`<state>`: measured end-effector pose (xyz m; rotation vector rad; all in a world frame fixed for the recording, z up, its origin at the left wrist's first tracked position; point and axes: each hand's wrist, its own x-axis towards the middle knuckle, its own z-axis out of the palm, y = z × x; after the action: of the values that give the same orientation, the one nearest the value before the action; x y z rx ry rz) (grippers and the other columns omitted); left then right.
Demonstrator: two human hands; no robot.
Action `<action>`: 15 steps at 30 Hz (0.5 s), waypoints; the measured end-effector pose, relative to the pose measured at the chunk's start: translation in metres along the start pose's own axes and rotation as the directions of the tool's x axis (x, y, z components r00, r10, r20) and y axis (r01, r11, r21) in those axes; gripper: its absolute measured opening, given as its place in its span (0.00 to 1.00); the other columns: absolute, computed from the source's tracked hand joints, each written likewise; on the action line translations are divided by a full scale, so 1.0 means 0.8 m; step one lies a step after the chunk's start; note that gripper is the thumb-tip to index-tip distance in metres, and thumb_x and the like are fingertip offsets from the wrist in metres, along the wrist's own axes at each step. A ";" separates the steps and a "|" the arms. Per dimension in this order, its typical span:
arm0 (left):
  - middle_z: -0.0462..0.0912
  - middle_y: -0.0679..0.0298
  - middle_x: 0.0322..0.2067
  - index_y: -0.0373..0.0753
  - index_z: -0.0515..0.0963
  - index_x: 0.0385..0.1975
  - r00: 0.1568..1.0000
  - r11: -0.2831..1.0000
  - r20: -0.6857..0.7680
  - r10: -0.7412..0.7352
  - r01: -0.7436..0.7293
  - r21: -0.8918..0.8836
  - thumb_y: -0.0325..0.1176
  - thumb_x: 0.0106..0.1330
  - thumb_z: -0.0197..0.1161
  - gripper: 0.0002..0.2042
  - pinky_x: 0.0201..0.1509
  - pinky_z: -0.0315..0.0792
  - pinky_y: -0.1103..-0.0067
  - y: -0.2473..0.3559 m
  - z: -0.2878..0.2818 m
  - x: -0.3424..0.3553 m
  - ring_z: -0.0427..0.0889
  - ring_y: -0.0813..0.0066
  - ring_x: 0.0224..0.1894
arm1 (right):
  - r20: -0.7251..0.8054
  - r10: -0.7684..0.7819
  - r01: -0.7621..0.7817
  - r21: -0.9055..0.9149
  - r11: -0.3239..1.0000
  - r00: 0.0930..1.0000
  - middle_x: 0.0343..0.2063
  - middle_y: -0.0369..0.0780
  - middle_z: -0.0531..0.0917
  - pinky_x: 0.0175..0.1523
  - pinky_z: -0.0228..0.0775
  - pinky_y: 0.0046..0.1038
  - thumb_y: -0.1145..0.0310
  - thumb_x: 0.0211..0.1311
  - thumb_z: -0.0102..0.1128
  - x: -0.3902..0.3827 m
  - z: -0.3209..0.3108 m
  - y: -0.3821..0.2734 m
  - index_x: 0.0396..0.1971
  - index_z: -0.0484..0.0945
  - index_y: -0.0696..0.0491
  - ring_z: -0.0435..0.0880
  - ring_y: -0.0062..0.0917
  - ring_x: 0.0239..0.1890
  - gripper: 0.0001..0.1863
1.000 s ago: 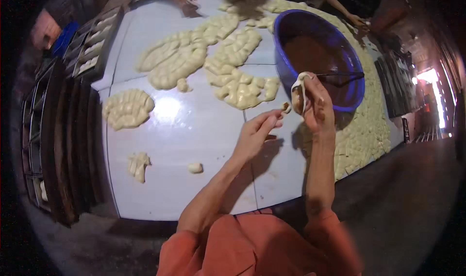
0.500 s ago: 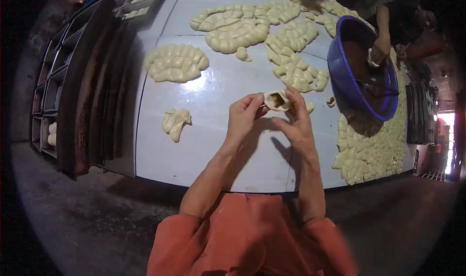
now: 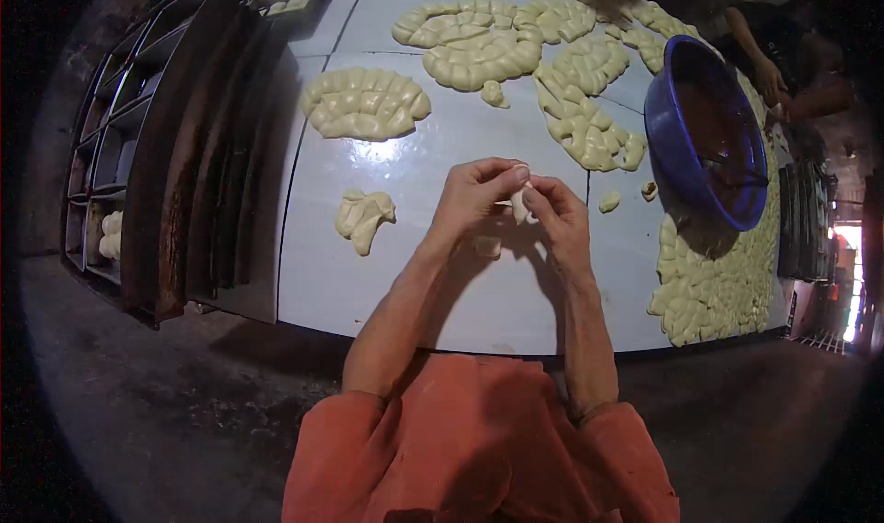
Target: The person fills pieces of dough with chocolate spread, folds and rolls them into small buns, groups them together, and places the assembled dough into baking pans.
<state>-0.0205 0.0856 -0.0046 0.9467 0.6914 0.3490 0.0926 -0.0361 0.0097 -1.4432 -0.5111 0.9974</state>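
Observation:
Over the white table, both my hands pinch one small piece of pale dough (image 3: 520, 208). My left hand (image 3: 474, 196) grips its upper edge between thumb and fingers. My right hand (image 3: 560, 219) squeezes its other side with thumb and forefinger. Much of the piece is hidden behind the fingers, and no filling shows. Just below my hands a small flat scrap of dough (image 3: 487, 247) lies on the table. Left of my left hand sits a crumpled lump of dough (image 3: 364, 219). Right of my right hand are a small dough bit (image 3: 609, 202) and a piece with brown filling (image 3: 650, 191).
A blue basin (image 3: 677, 145) with brown filling stands at the right, a co-worker's hand (image 3: 772, 79) beside it. Scored dough slabs (image 3: 366, 104) lie at the back, and a sheet of dough pieces (image 3: 709, 288) at the right. Dark trays (image 3: 166, 182) stand along the left.
The dough piece was cupped with brown filling showing; now it is pinched together between my fingers. The co-worker's hand has moved out of the basin. The view has shifted slightly.

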 end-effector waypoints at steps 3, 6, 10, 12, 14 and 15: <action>0.85 0.62 0.40 0.33 0.81 0.50 1.000 1.000 -0.007 0.021 -0.021 0.006 0.41 0.68 0.68 0.19 0.42 0.79 0.80 0.014 -0.003 -0.008 0.84 0.76 0.41 | 0.198 -0.402 0.448 -0.363 0.817 0.894 0.47 0.40 0.82 0.44 0.73 0.24 0.69 0.61 0.70 -0.003 -0.008 0.013 0.50 0.82 0.55 0.80 0.23 0.43 0.17; 0.85 0.62 0.41 0.33 0.81 0.50 0.999 0.999 0.024 0.033 -0.032 -0.021 0.40 0.68 0.68 0.18 0.43 0.81 0.78 0.008 0.000 -0.013 0.84 0.75 0.43 | 0.108 -0.532 0.536 -0.317 0.782 0.840 0.44 0.39 0.82 0.48 0.73 0.26 0.69 0.62 0.70 0.008 -0.012 0.035 0.51 0.83 0.53 0.79 0.24 0.47 0.17; 0.84 0.61 0.42 0.33 0.81 0.49 0.995 0.994 0.031 0.091 -0.089 -0.062 0.35 0.67 0.69 0.16 0.45 0.83 0.78 0.006 -0.003 -0.022 0.84 0.75 0.42 | 0.000 -0.737 0.654 -0.462 0.599 0.676 0.45 0.41 0.79 0.47 0.73 0.26 0.73 0.66 0.65 0.008 0.013 0.030 0.45 0.81 0.54 0.80 0.25 0.44 0.09; 0.84 0.61 0.42 0.33 0.81 0.49 0.990 0.995 0.101 0.100 -0.098 -0.022 0.32 0.68 0.66 0.14 0.43 0.83 0.80 0.005 -0.004 -0.020 0.84 0.76 0.41 | -0.088 -0.699 0.636 -0.350 0.688 0.709 0.48 0.42 0.78 0.47 0.74 0.26 0.74 0.67 0.63 0.009 0.025 0.042 0.45 0.78 0.55 0.80 0.25 0.42 0.09; 0.84 0.62 0.41 0.34 0.81 0.51 0.990 0.995 0.105 0.089 -0.092 0.027 0.31 0.70 0.63 0.13 0.43 0.82 0.81 0.000 -0.001 -0.019 0.84 0.77 0.40 | -0.274 -0.667 0.665 -0.115 0.738 0.693 0.46 0.43 0.78 0.48 0.74 0.27 0.73 0.68 0.63 0.013 0.033 0.057 0.47 0.77 0.56 0.80 0.24 0.43 0.11; 0.84 0.62 0.42 0.34 0.80 0.53 0.987 0.992 0.114 0.115 -0.119 0.033 0.32 0.71 0.61 0.14 0.43 0.82 0.81 -0.002 0.002 -0.021 0.83 0.78 0.40 | -0.262 -0.723 0.640 -0.342 0.689 0.639 0.41 0.41 0.80 0.44 0.74 0.26 0.72 0.68 0.64 0.018 0.026 0.066 0.43 0.77 0.56 0.80 0.24 0.38 0.08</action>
<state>-0.0319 0.0744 0.0009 1.0392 0.5434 0.3837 0.0700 -0.0206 -0.0426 -1.4049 -0.8196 0.0281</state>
